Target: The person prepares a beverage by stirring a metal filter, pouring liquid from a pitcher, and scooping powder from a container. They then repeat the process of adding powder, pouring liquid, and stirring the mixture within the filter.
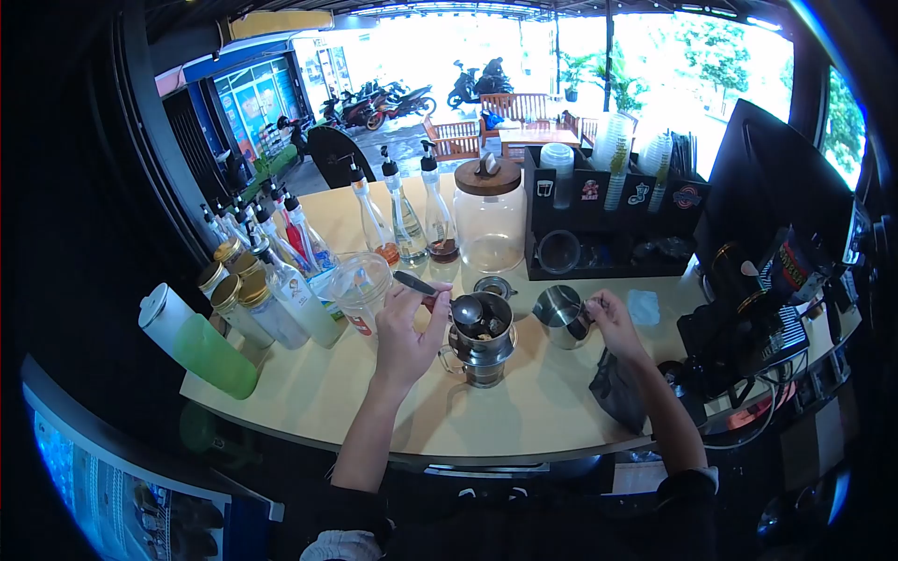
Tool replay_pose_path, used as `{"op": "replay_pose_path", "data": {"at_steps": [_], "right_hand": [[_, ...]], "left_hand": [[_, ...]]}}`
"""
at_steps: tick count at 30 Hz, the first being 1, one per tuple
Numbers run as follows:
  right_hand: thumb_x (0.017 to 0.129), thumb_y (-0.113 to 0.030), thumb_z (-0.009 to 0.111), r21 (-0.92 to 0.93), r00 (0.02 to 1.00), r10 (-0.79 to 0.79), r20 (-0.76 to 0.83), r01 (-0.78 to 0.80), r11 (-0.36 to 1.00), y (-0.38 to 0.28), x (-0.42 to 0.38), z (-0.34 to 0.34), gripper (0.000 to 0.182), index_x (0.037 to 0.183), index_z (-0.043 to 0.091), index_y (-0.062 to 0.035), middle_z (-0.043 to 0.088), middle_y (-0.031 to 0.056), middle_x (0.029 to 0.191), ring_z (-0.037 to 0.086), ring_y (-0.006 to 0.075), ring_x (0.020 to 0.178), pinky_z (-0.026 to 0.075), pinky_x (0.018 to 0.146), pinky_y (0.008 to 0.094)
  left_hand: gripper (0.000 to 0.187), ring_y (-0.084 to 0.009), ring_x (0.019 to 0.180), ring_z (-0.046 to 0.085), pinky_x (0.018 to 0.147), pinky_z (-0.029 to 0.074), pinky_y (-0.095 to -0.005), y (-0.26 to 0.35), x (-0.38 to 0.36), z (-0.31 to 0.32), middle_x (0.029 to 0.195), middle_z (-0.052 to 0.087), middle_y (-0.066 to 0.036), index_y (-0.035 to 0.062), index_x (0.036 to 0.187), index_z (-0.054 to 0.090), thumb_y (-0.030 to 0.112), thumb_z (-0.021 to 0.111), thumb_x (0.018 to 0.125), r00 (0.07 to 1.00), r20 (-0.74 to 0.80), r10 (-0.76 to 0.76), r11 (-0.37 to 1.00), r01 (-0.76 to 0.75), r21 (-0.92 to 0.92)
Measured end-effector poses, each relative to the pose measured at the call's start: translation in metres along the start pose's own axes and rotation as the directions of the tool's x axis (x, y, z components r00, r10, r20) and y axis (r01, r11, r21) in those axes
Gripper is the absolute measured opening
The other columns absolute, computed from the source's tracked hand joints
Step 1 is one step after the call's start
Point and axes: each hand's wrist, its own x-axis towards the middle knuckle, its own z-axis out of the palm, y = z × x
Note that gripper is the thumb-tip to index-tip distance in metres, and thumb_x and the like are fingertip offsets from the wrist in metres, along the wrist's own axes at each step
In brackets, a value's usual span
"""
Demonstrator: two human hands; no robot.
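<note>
My left hand is closed around the dark handle of a spoon. The spoon's metal bowl hangs over the open top of a metal coffee dripper, which sits on a glass mug. Dark contents show inside the dripper, with some lighter bits I cannot make out. To its right, my right hand grips the handle of a shiny metal cup, tilted so that its mouth faces me. Just behind the dripper lies a small round metal piece.
A clear plastic cup stands left of my left hand. Pump bottles, a lidded glass jar and a black cup organizer line the back. A green-and-white bottle stands at left, a dark cloth at right.
</note>
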Motion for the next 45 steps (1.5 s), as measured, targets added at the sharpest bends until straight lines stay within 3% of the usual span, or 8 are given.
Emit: {"op": "replay_pose_path", "data": {"at_steps": [7, 9, 17, 25, 32, 34, 37, 45], "right_hand": [[0.095, -0.015, 0.052, 0.018, 0.998, 0.048, 0.036, -0.048, 0.999, -0.102, 0.014, 0.010, 0.012, 0.089, 0.048, -0.0050, 0.049, -0.0031, 0.078, 0.046, 0.0028, 0.074, 0.040, 0.068, 0.0211], [0.095, -0.011, 0.051, -0.039, 0.966, -0.241, 0.090, 0.245, 0.969, -0.118, 0.022, 0.019, 0.011, 0.088, 0.048, -0.0029, 0.050, -0.0022, 0.076, 0.048, 0.0015, 0.071, 0.042, 0.061, 0.0183], [0.093, -0.006, 0.053, -0.020, 0.963, -0.171, 0.209, 0.179, 0.984, -0.151, 0.037, 0.048, 0.012, 0.086, 0.045, -0.0004, 0.047, -0.0029, 0.075, 0.047, -0.0002, 0.067, 0.048, 0.067, 0.0201], [0.087, -0.012, 0.063, -0.195, 0.944, -0.231, 0.235, 0.279, 0.940, -0.164, 0.046, 0.062, 0.020, 0.083, 0.048, 0.0002, 0.036, -0.0027, 0.058, 0.030, 0.0051, 0.057, 0.027, 0.049, 0.0257], [0.086, -0.012, 0.064, -0.313, 0.917, -0.282, 0.283, 0.366, 0.876, -0.178, 0.045, 0.068, 0.021, 0.083, 0.047, 0.0006, 0.034, -0.0030, 0.058, 0.031, 0.0047, 0.057, 0.028, 0.048, 0.0248], [0.088, -0.010, 0.061, -0.355, 0.926, -0.205, 0.317, 0.316, 0.880, -0.185, 0.043, 0.070, 0.019, 0.084, 0.045, -0.0011, 0.053, 0.0008, 0.066, 0.052, 0.0029, 0.067, 0.040, 0.058, 0.0217], [0.086, -0.013, 0.065, -0.277, 0.918, -0.252, 0.307, 0.339, 0.899, -0.180, 0.044, 0.072, 0.024, 0.082, 0.046, 0.0004, 0.035, -0.0026, 0.058, 0.031, 0.0038, 0.055, 0.028, 0.046, 0.0241], [0.086, -0.014, 0.064, -0.370, 0.928, -0.198, 0.315, 0.313, 0.875, -0.183, 0.042, 0.067, 0.022, 0.083, 0.045, -0.0012, 0.049, 0.0001, 0.064, 0.048, 0.0033, 0.065, 0.037, 0.055, 0.0229]], "left_hand": [[0.011, -0.0172, 0.065, 0.060, 0.076, 0.041, -0.0318, 0.000, -0.001, -0.001, 0.067, 0.065, -0.004, 0.0055, 0.092, 0.067, 0.009, 0.063, 0.082, 0.999, -0.048, 0.010, 1.000, -0.010, 0.003], [0.011, -0.0167, 0.064, 0.060, 0.077, 0.041, -0.0313, 0.002, 0.001, -0.001, 0.066, 0.064, -0.004, 0.0055, 0.092, 0.067, 0.009, 0.063, 0.082, 0.998, -0.052, 0.022, 1.000, -0.023, -0.012], [0.011, -0.0161, 0.062, 0.058, 0.077, 0.040, -0.0305, 0.002, 0.002, 0.000, 0.064, 0.061, -0.003, 0.0073, 0.092, 0.067, 0.007, 0.063, 0.081, 0.997, -0.046, 0.066, 0.998, -0.067, -0.022], [0.011, -0.0170, 0.065, 0.058, 0.077, 0.041, -0.0318, 0.001, 0.000, 0.001, 0.064, 0.061, -0.003, 0.0072, 0.092, 0.067, 0.008, 0.064, 0.081, 0.997, -0.035, 0.070, 0.997, -0.071, -0.022], [0.011, -0.0164, 0.062, 0.058, 0.076, 0.041, -0.0317, -0.001, 0.000, 0.002, 0.064, 0.061, -0.003, 0.0071, 0.092, 0.067, 0.007, 0.064, 0.080, 0.994, -0.036, 0.101, 0.995, -0.101, -0.010], [0.011, -0.0161, 0.061, 0.058, 0.076, 0.041, -0.0318, -0.001, 0.000, 0.002, 0.063, 0.061, -0.003, 0.0070, 0.091, 0.067, 0.007, 0.064, 0.080, 0.994, -0.037, 0.102, 0.995, -0.103, -0.011], [0.011, -0.0157, 0.061, 0.058, 0.077, 0.041, -0.0318, -0.001, -0.001, 0.002, 0.063, 0.061, -0.003, 0.0067, 0.091, 0.067, 0.006, 0.064, 0.080, 0.995, -0.037, 0.094, 0.996, -0.094, -0.010], [0.011, -0.0150, 0.061, 0.058, 0.079, 0.040, -0.0318, 0.000, 0.001, -0.003, 0.063, 0.061, -0.002, 0.0068, 0.091, 0.066, 0.006, 0.064, 0.080, 0.995, -0.060, 0.077, 0.997, -0.077, -0.001]]}}
